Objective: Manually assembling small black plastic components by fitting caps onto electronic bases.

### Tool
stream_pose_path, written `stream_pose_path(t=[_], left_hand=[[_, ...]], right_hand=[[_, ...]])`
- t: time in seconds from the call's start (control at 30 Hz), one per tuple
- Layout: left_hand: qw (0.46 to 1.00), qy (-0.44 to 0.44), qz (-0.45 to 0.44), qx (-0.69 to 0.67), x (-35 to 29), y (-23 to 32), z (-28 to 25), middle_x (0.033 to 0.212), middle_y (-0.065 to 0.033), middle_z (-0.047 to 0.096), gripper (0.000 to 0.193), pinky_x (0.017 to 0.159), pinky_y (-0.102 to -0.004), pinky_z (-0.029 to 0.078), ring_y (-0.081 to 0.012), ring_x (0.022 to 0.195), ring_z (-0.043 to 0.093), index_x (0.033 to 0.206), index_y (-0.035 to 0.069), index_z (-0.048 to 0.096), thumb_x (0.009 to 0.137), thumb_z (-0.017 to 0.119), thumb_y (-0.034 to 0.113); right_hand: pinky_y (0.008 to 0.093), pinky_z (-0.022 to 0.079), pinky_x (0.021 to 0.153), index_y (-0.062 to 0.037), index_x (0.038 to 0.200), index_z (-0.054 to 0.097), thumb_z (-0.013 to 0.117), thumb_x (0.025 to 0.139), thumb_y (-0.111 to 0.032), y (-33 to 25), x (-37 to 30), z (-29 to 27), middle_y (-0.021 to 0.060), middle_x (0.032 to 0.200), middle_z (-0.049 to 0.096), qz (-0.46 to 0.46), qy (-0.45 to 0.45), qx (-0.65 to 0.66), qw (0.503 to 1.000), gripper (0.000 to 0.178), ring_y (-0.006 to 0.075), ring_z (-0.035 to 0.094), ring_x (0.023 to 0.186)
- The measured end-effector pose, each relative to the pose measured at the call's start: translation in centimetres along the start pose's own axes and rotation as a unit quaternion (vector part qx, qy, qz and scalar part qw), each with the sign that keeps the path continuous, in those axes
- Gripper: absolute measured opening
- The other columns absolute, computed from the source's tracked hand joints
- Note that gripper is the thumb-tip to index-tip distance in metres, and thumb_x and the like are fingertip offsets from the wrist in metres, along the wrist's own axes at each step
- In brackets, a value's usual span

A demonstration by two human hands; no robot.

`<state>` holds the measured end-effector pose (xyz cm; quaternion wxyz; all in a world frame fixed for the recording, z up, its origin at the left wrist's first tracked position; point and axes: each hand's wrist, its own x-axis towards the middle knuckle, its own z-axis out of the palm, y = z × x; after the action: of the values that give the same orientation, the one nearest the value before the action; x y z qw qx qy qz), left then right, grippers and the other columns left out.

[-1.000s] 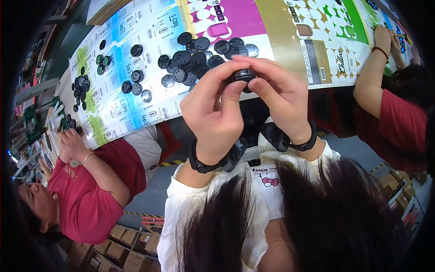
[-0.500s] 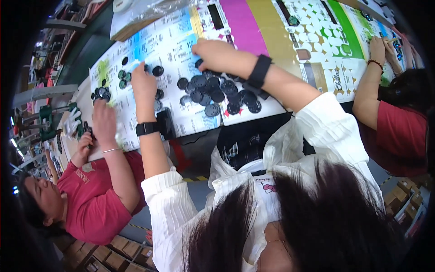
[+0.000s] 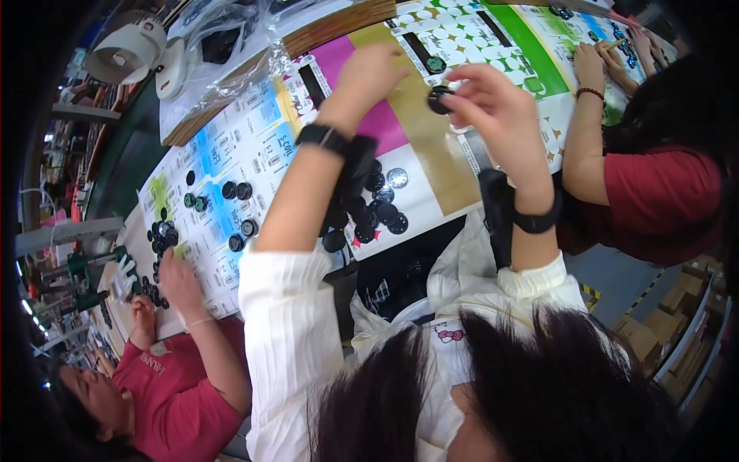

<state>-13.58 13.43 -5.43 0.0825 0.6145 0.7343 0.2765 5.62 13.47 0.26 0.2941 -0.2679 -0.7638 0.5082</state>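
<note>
My right hand (image 3: 500,108) is raised over the table, its thumb and fingers pinching a black round cap (image 3: 441,99). To its left, my left hand (image 3: 368,75) hovers above the magenta and olive stripes of the printed sheet (image 3: 439,146). Its fingers look apart, with nothing visible between them. A pile of black round caps (image 3: 385,212) lies on the sheet near the table's front edge, partly hidden behind my left forearm. Beside the right hand's fingertips, a dark green round piece (image 3: 436,65) rests on the sheet.
Pairs of caps (image 3: 237,190) stand on the sheet at the left. A co-worker's hand (image 3: 181,285) reaches toward more caps (image 3: 163,235). At the right, another co-worker's hands (image 3: 596,65) are near small dark pieces. Clear plastic wrap (image 3: 254,69) covers a board at the back.
Both hands have moved right, away from the left part of the sheet. My right hand has lifted from the pile and now holds a cap. My view has shifted too.
</note>
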Motion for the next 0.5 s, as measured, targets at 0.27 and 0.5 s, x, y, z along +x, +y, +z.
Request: stream_pose_path(t=[0.27, 0.5], left_hand=[[0.997, -0.073, 0.019, -0.010, 5.0, 0.5, 8.4, 0.081, -0.0140, 0.058, 0.029, 0.066, -0.0359, 0.044, -0.0289, 0.078, 0.055, 0.085, 0.009, 0.059, 0.062, 0.063, 0.025], [0.891, -0.127, -0.118, -0.420, -4.2, 7.0, -1.4, 0.073, -0.0075, 0.057, 0.019, 0.057, -0.0254, 0.046, -0.0141, 0.065, 0.056, 0.094, 0.004, 0.055, 0.075, 0.052, 0.007]], right_hand=[[0.0182, 0.042, 0.055, 0.0029, 0.097, 0.052, 0.053, 0.074, 0.004, 1.6, -3.3, -1.7, 0.0032, 0.071, 0.052, -0.006, 0.111, 0.081, 0.991, 0.024, 0.0088, 0.052, 0.059], [0.0181, 0.043, 0.055, 0.0037, 0.099, 0.053, 0.052, 0.074, 0.004, 0.7, -3.6, -1.6, 0.0048, 0.072, 0.053, -0.039, 0.090, 0.163, 0.982, 0.024, 0.0093, 0.053, 0.060]])
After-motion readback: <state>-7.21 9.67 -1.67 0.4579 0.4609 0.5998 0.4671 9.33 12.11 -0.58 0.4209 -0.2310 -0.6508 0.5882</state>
